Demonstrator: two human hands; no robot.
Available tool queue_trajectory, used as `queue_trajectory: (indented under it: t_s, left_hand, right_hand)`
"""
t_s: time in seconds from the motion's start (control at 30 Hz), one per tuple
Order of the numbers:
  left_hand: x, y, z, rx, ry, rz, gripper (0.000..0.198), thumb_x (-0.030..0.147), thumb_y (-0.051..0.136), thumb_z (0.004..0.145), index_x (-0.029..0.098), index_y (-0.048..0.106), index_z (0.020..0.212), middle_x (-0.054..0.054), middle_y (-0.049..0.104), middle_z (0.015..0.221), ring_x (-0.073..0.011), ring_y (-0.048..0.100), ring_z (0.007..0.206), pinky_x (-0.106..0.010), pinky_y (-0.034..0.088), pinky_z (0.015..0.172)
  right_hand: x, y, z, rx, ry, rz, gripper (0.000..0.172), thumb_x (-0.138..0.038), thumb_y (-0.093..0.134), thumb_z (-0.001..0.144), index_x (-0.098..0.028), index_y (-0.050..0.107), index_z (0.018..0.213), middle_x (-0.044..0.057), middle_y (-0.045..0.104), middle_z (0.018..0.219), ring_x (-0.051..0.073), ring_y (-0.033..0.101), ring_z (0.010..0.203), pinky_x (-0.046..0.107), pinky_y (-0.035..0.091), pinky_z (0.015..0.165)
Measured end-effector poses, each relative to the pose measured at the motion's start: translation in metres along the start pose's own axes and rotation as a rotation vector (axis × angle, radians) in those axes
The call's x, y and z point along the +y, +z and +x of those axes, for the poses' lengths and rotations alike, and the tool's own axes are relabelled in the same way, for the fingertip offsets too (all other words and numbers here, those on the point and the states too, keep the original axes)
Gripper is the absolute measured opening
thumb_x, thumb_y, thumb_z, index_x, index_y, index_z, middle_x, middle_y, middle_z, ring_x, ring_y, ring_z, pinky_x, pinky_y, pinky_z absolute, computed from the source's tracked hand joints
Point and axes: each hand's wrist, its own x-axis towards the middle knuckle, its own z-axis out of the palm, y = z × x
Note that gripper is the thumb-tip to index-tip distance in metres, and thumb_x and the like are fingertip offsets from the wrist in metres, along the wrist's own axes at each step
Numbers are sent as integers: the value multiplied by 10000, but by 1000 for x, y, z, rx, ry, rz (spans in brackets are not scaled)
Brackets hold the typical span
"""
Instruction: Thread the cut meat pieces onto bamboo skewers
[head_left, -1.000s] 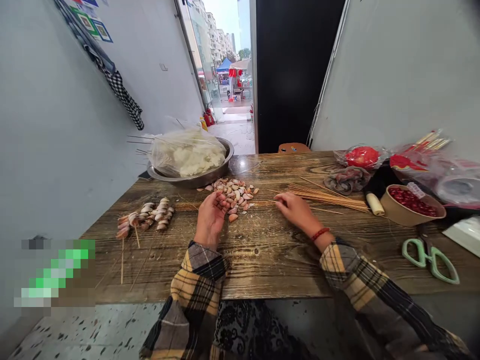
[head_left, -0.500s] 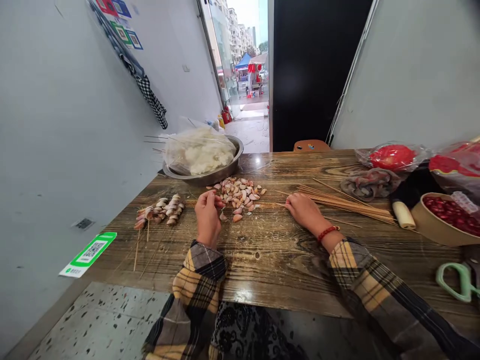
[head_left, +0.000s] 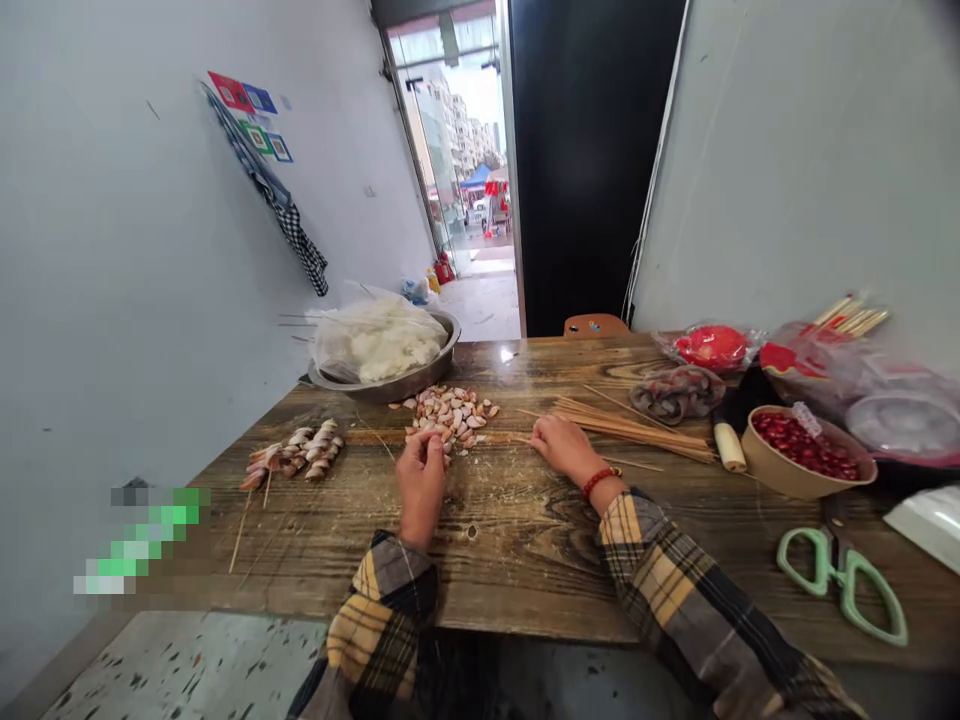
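A heap of garlic cloves (head_left: 450, 412) lies on the wooden table (head_left: 525, 540). My left hand (head_left: 421, 478) rests at the near edge of the heap, its fingers pinched together on a garlic clove. My right hand (head_left: 561, 444) lies on the table to the right of the heap, fingers curled at the near ends of a bundle of bamboo skewers (head_left: 637, 425); whether it grips one I cannot make out. Finished garlic skewers (head_left: 296, 455) lie at the left.
A metal basin (head_left: 397, 380) holding a plastic bag of white food stands behind the cloves. On the right are a paper bowl of red pieces (head_left: 802, 455), green-handled scissors (head_left: 844, 580), a rag (head_left: 675, 392) and red bags (head_left: 712, 345). A chair back (head_left: 596, 325) shows beyond the far edge.
My left hand has drawn back from the heap with its fingers pinched on a clove. My right hand stays by the skewer ends. The camera view has shifted.
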Motion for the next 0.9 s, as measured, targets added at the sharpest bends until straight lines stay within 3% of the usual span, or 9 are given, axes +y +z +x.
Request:
queue_trajectory:
  t_s: [0.13, 0.43, 0.67, 0.9]
  left_hand:
    - [0, 14, -10, -23, -18, -37, 41, 202, 630, 774, 185, 666, 780, 10, 579, 624, -118, 487, 539, -203, 368, 522]
    - [11, 38, -27, 5, -120, -188, 66, 145, 627, 730, 207, 627, 706, -5, 570, 613, -172, 555, 641, -234, 405, 579]
    - [3, 41, -30, -23, -164, -247, 131, 218, 724, 669, 186, 667, 782, -17, 618, 685, -143, 541, 627, -221, 409, 579]
    - [-7, 40, -27, -135, -141, -228, 206, 327, 698, 688, 149, 617, 623, 15, 534, 537, -96, 451, 481, -214, 338, 492]
  right_hand:
    - [-8, 4, -2, 43, -9, -43, 121, -245, 574, 899, -154, 653, 904, 112, 683, 946, 217, 615, 932, 291, 426, 757]
    - [-23, 1, -11, 164, -32, -104, 186, -208, 394, 982, -155, 571, 1000, 125, 644, 996, 215, 605, 928, 306, 435, 758]
    - [-43, 4, -24, 298, -265, 149, 231, -264, 345, 1007, -200, 560, 949, 51, 607, 937, 160, 598, 852, 243, 425, 704]
    - [-51, 6, -28, 334, -391, 241, 213, -217, 366, 985, -195, 570, 932, 51, 592, 916, 173, 576, 860, 273, 445, 764]
